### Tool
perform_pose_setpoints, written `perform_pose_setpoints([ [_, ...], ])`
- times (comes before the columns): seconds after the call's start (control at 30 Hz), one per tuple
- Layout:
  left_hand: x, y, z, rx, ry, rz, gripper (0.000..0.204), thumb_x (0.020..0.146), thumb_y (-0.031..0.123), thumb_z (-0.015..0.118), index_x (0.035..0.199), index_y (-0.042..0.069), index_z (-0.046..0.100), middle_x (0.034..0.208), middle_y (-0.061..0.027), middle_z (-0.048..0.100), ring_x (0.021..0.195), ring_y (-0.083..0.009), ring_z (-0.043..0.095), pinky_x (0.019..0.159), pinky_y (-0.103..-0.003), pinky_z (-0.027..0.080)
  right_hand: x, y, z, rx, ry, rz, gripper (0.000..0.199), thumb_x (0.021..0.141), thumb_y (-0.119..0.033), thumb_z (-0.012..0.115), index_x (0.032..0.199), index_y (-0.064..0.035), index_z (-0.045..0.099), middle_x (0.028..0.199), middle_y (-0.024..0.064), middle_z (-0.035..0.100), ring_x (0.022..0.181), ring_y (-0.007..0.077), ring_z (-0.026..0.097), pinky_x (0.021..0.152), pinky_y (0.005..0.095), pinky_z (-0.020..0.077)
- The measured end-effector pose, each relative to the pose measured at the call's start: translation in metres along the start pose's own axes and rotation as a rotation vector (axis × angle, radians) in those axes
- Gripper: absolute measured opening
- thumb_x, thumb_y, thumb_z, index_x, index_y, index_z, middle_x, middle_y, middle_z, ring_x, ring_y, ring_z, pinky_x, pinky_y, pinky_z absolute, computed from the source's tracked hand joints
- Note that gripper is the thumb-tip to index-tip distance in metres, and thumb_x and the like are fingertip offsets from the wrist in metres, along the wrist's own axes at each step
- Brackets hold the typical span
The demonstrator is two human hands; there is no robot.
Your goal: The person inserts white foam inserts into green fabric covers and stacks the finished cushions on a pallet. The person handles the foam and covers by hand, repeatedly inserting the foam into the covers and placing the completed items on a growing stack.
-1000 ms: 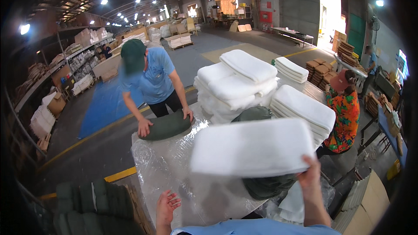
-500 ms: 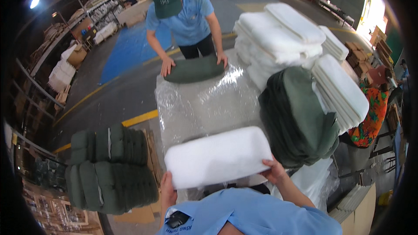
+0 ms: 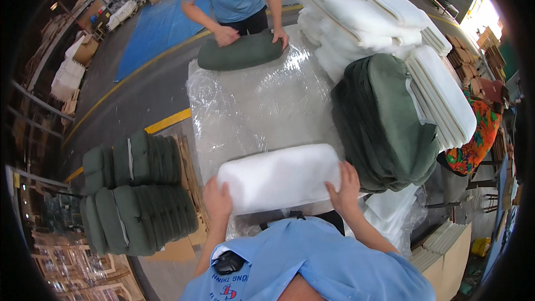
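Far left, green cushions [image 3: 139, 220] stand packed in two rows beside cardboard, a blue sheet [image 3: 146, 44] spread on the floor farther off. Left hand [image 3: 218, 198] sits at the left end of a white pad [image 3: 281, 179], thumb against its edge, fingers loosely bent; whether they close on it, cannot tell. The pad lies lengthwise across the near edge of a plastic-covered table [image 3: 262, 114], right before the wearer's blue shirt [image 3: 312, 262]. At the far edge, a co-worker in blue has both hands on a green roll [image 3: 241, 53], the right one curled on top, the left at its end. Right hand [image 3: 345, 192] is at the white pad's right end, thumb on the pad, fingers spread beyond the edge; firmness of hold, cannot tell. Just right of it, a heap of green covers [image 3: 390, 125]; behind, white pads piled high [image 3: 362, 14], and another white stack [image 3: 443, 97] leaning beside the covers. Farther right, a person in an orange floral shirt [image 3: 472, 134].
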State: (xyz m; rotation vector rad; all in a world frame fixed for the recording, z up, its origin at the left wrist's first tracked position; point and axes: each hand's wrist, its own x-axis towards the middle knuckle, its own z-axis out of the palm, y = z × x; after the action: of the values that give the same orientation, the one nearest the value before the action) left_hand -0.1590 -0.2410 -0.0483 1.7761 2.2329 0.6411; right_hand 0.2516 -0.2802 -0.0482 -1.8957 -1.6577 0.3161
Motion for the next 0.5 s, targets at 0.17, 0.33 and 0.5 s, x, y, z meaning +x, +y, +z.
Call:
perform_pose_setpoints([
  [0.17, -0.016, 0.087, 0.048, 0.102, -0.135, 0.402, 0.058, 0.100, 0.036, 0.064, 0.152, 0.013, 0.054, 0.164, -0.0201, 0.038, 0.154, -0.0487, 0.029, 0.122, -0.069, 0.020, 0.022, -0.072, 0.047, -0.154, -0.339, -0.366, 0.078, 0.093, -0.047, 0.074, 0.161, -0.0264, 0.043, 0.173, 0.0141, 0.025, 0.161, 0.0436, 0.017, 0.123, 0.0719, 0.0180],
  [0.33, -0.038, 0.084, 0.060, 0.169, -0.230, 0.444, 0.065, 0.100, 0.043, 0.060, 0.159, 0.019, 0.048, 0.169, -0.0166, 0.032, 0.157, -0.0481, 0.022, 0.125, -0.069, 0.013, 0.021, -0.064, 0.085, -0.308, -0.487, -0.468, 0.070, 0.102, -0.062, 0.050, 0.164, -0.0305, 0.040, 0.175, 0.0120, 0.021, 0.163, 0.0397, 0.011, 0.124, 0.0717, 0.0106],
  [0.5, -0.033, 0.084, 0.060, 0.157, -0.287, 0.419, 0.060, 0.101, 0.042, 0.059, 0.155, 0.016, 0.053, 0.168, -0.0169, 0.035, 0.155, -0.0465, 0.027, 0.126, -0.065, 0.016, 0.022, -0.062, 0.085, -0.280, -0.494, -0.451, 0.068, 0.102, -0.060, 0.052, 0.162, -0.0282, 0.042, 0.173, 0.0115, 0.028, 0.162, 0.0368, 0.017, 0.125, 0.0704, 0.0123],
])
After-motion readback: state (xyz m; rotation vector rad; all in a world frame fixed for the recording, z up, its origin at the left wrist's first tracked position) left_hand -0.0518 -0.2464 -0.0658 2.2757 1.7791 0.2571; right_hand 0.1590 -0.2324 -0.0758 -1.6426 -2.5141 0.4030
